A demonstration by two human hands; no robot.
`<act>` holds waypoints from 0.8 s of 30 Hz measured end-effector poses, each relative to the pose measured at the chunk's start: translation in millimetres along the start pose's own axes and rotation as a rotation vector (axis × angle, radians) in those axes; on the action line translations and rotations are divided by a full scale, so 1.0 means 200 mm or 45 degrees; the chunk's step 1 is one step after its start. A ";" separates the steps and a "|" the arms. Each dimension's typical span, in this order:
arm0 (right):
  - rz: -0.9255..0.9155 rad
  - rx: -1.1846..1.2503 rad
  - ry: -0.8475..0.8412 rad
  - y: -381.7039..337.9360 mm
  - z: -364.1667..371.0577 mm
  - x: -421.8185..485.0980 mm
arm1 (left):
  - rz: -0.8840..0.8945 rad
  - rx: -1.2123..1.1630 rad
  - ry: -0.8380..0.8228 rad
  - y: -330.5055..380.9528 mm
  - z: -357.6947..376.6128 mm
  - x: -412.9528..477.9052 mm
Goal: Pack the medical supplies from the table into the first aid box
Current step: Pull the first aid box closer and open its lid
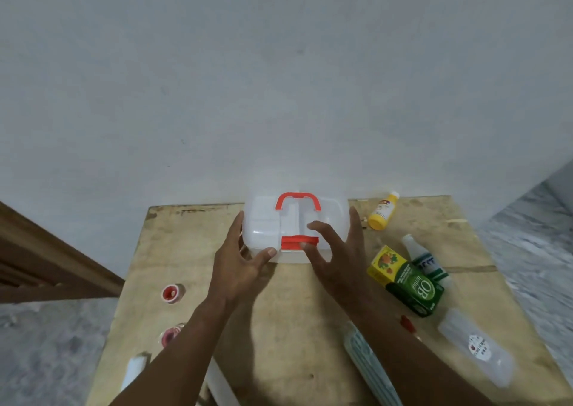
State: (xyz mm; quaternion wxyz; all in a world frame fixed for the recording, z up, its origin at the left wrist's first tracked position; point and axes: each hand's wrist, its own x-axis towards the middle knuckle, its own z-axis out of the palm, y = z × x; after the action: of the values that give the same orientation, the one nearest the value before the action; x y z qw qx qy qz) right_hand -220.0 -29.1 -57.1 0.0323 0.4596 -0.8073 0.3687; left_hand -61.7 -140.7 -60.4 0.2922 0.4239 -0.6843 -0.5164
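The first aid box [266, 219], translucent white with a red handle [297, 197] and a red latch [291, 241], stands with its lid down at the far middle of the wooden table [294, 328]. My left hand [242, 269] touches its left side, fingers straight along the wall and thumb at the front edge. My right hand [341, 256] hovers over the front right with fingers spread, one fingertip at the latch. To the right lie a yellow bottle [383, 213], a green and yellow carton [406, 280] and a white bottle with a green label [423, 258].
A clear plastic case [477, 346] lies near the right edge, with a striped pack [369, 362] and a small red item [406, 323] beside my right forearm. Two tape rolls [172, 293] [170, 334] and a white object [135, 368] sit along the left edge. A wall stands right behind the table.
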 end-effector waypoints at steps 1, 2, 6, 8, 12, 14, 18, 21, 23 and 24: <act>0.007 0.006 -0.013 0.00 0.00 0.00 | 0.002 -0.007 -0.004 0.00 0.00 0.00; 0.021 0.014 -0.031 -0.01 0.00 0.01 | 0.003 -0.014 -0.010 0.00 0.00 0.00; 0.050 0.036 -0.089 -0.03 -0.03 0.02 | 0.026 -0.030 -0.011 -0.01 0.00 -0.01; 0.056 0.048 -0.103 -0.04 -0.05 0.03 | 0.033 -0.043 0.012 -0.01 0.00 -0.01; 0.119 0.069 -0.136 -0.09 -0.07 0.07 | 0.030 -0.052 0.012 -0.03 0.01 -0.02; 0.132 0.090 -0.152 -0.12 -0.10 0.11 | 0.038 -0.056 -0.004 -0.04 0.01 -0.03; 0.152 0.088 -0.219 -0.15 -0.17 0.23 | 0.049 -0.046 -0.021 -0.02 0.00 -0.03; 0.100 0.075 -0.327 -0.18 -0.25 0.33 | 0.064 -0.006 -0.014 0.00 -0.01 -0.04; 0.089 0.052 -0.452 -0.21 -0.30 0.39 | 0.088 0.009 -0.005 0.01 -0.02 -0.05; 0.106 0.044 -0.520 -0.22 -0.33 0.41 | 0.107 0.010 -0.007 0.02 -0.02 -0.06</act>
State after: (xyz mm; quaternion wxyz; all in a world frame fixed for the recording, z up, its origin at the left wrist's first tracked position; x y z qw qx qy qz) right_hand -252.5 -60.8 48.4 -0.1553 0.4915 -0.8090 0.2826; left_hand -53.0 -131.6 -55.1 0.3100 0.3945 -0.7043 -0.5022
